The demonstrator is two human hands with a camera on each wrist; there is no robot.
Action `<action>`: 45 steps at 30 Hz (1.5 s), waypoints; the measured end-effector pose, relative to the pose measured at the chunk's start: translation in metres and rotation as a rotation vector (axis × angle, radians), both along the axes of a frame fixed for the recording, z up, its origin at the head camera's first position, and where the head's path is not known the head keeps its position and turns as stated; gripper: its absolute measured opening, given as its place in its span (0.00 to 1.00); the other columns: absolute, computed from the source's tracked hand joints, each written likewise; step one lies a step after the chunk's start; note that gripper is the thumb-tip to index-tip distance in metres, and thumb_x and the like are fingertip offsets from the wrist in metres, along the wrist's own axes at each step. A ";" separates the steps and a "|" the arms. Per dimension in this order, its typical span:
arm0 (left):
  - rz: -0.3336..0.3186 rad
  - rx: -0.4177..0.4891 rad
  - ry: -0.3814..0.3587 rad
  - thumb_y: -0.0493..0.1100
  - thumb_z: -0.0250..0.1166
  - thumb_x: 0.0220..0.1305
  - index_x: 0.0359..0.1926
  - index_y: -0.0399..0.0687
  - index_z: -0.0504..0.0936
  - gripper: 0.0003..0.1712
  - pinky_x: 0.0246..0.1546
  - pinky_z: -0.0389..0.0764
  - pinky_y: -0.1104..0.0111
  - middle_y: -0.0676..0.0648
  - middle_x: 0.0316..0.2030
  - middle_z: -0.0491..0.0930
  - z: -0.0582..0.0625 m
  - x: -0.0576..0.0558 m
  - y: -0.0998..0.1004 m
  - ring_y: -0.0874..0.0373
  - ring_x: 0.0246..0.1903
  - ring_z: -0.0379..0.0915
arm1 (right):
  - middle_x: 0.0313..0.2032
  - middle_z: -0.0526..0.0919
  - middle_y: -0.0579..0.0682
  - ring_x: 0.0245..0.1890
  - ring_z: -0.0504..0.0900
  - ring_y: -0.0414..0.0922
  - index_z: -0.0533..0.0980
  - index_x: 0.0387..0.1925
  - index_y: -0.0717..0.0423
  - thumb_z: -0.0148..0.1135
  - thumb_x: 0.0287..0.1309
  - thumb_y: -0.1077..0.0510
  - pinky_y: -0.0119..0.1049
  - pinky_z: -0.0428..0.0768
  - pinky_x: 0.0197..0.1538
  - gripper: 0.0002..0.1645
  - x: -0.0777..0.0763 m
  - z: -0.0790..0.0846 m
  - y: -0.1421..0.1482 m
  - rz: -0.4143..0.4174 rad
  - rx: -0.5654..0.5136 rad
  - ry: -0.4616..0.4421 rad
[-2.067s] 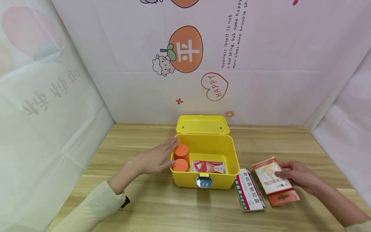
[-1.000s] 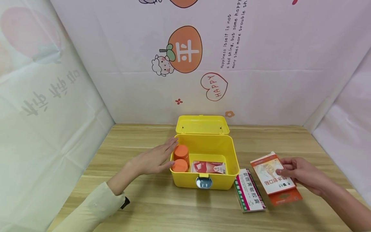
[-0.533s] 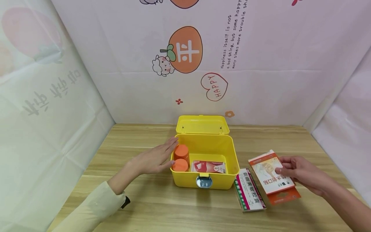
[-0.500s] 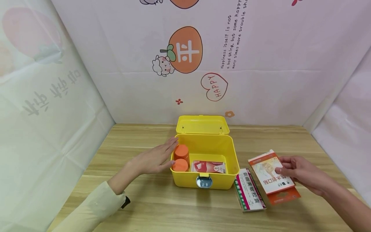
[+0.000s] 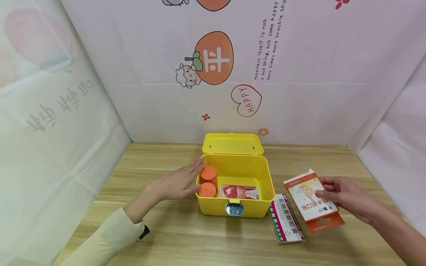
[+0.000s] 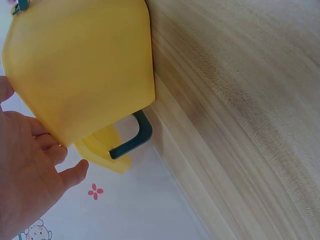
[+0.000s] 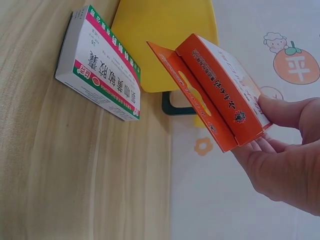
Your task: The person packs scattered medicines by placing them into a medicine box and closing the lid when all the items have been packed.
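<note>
My right hand point(image 5: 346, 197) pinches an orange-and-white bandage box point(image 5: 311, 197) by its right side, thumb on the printed face. In the right wrist view the bandage box point(image 7: 220, 95) is off the table, its hang tab facing the camera. My left hand point(image 5: 181, 181) rests at the left rim of a yellow storage box point(image 5: 216, 207), fingers extended. The left wrist view shows the left fingertips at the edge of the yellow wall point(image 6: 85, 65). Inside the storage box are two orange-capped bottles point(image 5: 208, 173) at the left and a red-and-white medicine box point(image 5: 239, 191) lying flat.
A white, green and magenta capsule box point(image 5: 287, 218) lies on the wooden table point(image 5: 186, 240), close to the storage box's front right corner. The lid point(image 5: 233, 143) is folded back. A dark green handle point(image 6: 142, 132) hangs behind it. Printed cloth walls point(image 5: 299, 103) enclose the table.
My right hand has lifted the bandage box off the table and brought it slightly up and left, tilting it. The left hand has stayed at the storage box's rim.
</note>
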State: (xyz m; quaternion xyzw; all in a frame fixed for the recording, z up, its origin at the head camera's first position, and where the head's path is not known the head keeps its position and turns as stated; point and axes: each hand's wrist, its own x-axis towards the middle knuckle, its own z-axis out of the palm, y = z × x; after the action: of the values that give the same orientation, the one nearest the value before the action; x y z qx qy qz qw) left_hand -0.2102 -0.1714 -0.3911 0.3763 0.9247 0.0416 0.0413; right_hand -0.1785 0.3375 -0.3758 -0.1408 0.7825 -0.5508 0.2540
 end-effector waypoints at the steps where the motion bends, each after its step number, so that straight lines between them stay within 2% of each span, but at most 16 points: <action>1: -0.002 0.004 0.000 0.68 0.39 0.75 0.79 0.41 0.41 0.47 0.77 0.55 0.56 0.45 0.80 0.37 0.000 0.000 0.000 0.52 0.80 0.34 | 0.42 0.87 0.41 0.40 0.87 0.42 0.46 0.65 0.89 0.51 0.73 0.64 0.39 0.88 0.41 0.37 0.000 0.001 -0.001 -0.005 0.006 0.003; 8: 0.013 -0.003 -0.018 0.68 0.38 0.75 0.79 0.43 0.41 0.47 0.77 0.54 0.55 0.47 0.81 0.36 -0.001 -0.001 0.000 0.54 0.80 0.32 | 0.42 0.86 0.40 0.40 0.86 0.40 0.47 0.65 0.89 0.52 0.73 0.62 0.38 0.87 0.42 0.38 0.000 0.006 -0.006 -0.033 0.050 0.013; 17: 0.013 -0.004 -0.013 0.68 0.38 0.75 0.79 0.42 0.41 0.47 0.78 0.53 0.57 0.47 0.81 0.36 -0.001 -0.001 0.000 0.54 0.80 0.32 | 0.42 0.87 0.41 0.39 0.86 0.39 0.53 0.65 0.86 0.54 0.72 0.60 0.39 0.88 0.40 0.36 -0.002 0.015 -0.018 -0.043 0.088 0.044; 26: -0.008 0.020 0.006 0.67 0.39 0.76 0.79 0.40 0.43 0.46 0.77 0.56 0.55 0.44 0.80 0.38 -0.002 -0.001 -0.001 0.51 0.80 0.35 | 0.42 0.87 0.42 0.39 0.87 0.40 0.55 0.65 0.85 0.54 0.72 0.61 0.39 0.88 0.39 0.35 -0.004 0.021 -0.028 -0.012 0.075 0.058; 38: 0.000 0.012 -0.006 0.67 0.39 0.76 0.79 0.41 0.42 0.46 0.77 0.55 0.55 0.46 0.81 0.37 -0.001 -0.002 0.000 0.52 0.80 0.33 | 0.44 0.86 0.48 0.39 0.86 0.39 0.56 0.66 0.83 0.56 0.71 0.58 0.39 0.87 0.40 0.37 -0.004 0.027 -0.038 -0.036 0.117 0.071; 45: -0.006 0.006 -0.003 0.67 0.38 0.75 0.79 0.41 0.41 0.47 0.77 0.55 0.54 0.45 0.80 0.37 -0.002 -0.003 -0.001 0.51 0.80 0.33 | 0.46 0.86 0.53 0.39 0.85 0.39 0.57 0.66 0.82 0.57 0.70 0.58 0.38 0.87 0.39 0.37 -0.005 0.032 -0.047 -0.022 0.132 0.090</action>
State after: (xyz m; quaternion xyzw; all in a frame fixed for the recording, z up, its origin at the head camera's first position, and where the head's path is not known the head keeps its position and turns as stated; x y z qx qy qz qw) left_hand -0.2130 -0.1719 -0.3931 0.3793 0.9233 0.0450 0.0415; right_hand -0.1836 0.2908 -0.3443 -0.1397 0.8291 -0.4940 0.2212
